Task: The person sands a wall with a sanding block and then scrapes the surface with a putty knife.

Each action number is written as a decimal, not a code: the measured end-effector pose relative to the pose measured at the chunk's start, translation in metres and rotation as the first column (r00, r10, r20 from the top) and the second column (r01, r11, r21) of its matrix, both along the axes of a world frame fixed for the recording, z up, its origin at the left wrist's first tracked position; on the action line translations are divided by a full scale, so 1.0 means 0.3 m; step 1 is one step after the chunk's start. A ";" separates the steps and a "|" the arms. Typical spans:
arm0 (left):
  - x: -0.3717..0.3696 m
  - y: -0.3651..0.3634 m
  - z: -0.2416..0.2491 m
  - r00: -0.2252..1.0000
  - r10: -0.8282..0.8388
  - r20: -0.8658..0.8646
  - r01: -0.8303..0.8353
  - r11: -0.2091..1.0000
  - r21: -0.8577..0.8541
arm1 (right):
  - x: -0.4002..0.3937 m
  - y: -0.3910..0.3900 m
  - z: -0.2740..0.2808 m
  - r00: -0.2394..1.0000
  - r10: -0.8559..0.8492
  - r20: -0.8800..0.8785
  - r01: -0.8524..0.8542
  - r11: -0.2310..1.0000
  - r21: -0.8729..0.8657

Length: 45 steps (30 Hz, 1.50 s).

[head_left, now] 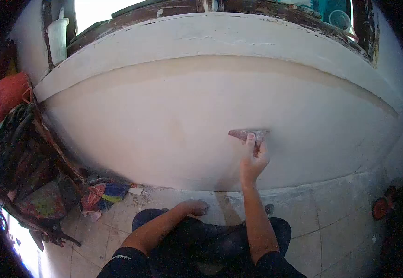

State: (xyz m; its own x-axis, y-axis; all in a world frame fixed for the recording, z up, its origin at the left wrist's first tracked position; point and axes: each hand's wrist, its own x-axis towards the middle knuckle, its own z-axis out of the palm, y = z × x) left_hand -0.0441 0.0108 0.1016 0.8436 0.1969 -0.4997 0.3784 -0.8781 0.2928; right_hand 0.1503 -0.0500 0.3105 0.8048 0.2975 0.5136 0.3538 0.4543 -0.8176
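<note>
My right hand (254, 160) pinches a reddish-brown, roughly triangular piece of sandpaper (242, 134) streaked with white dust. My thumb lies on its near face, and its wide upper edge is against the pale wall (164, 116). Below, my left hand (195, 207) rests by my bent left knee with its fingers curled in. I see nothing held in it.
A dusty ledge (192, 37) juts out above the wall panel. On the windowsill stand a white container (58, 39) and a clear cup (339, 19). Piled bags and cloth (34, 162) crowd the left. Debris (136, 190) lies on the tiled floor (303, 236).
</note>
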 end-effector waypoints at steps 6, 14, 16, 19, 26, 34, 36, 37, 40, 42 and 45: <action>0.038 0.052 -0.223 0.999 0.030 -0.023 -0.030 0.999 -0.014 | -0.033 0.036 -0.079 0.947 0.211 0.242 -0.180 0.973 -0.141; 0.020 0.107 -0.285 0.999 -0.010 -0.036 0.008 0.999 -0.050 | -0.007 -0.033 0.042 0.995 0.059 -0.081 -0.052 0.995 0.081; 0.018 0.094 -0.249 1.000 -0.021 -0.016 0.021 0.999 -0.040 | 0.003 -0.036 0.033 0.993 0.056 -0.107 -0.044 0.992 0.114; 0.041 0.041 -0.129 0.986 0.022 -0.164 -0.036 0.996 -0.080 | 0.019 0.002 -0.042 0.999 0.051 0.001 -0.051 0.995 -0.091; -0.001 0.029 -0.112 0.996 0.081 0.044 -0.080 0.997 -0.023 | 0.014 -0.048 0.053 0.983 0.177 -0.055 -0.178 0.984 -0.015; 0.018 0.016 -0.052 0.998 0.045 -0.051 -0.048 0.996 -0.077 | 0.026 -0.016 -0.006 0.999 0.054 0.008 -0.053 0.997 -0.060; 0.018 0.033 -0.112 0.997 -0.014 -0.069 0.009 0.997 -0.077 | 0.036 0.012 -0.061 0.975 0.175 0.133 -0.151 0.973 -0.173; 0.023 0.057 -0.165 0.994 -0.072 -0.087 0.066 0.995 -0.072 | 0.028 -0.003 -0.043 0.976 0.174 0.133 -0.150 0.974 -0.172; 0.034 0.161 -0.488 0.997 -0.043 0.057 0.049 0.993 -0.112 | 0.008 -0.023 0.011 0.971 0.219 0.098 -0.212 0.974 -0.078; 0.031 0.135 -0.438 0.996 0.022 0.083 -0.013 0.993 -0.116 | 0.047 -0.007 0.007 0.998 -0.010 -0.062 0.016 0.995 0.098; 0.011 0.032 -0.111 0.988 0.133 0.077 -0.122 0.984 -0.133 | 0.049 -0.027 0.021 0.994 -0.094 -0.065 0.092 0.995 -0.024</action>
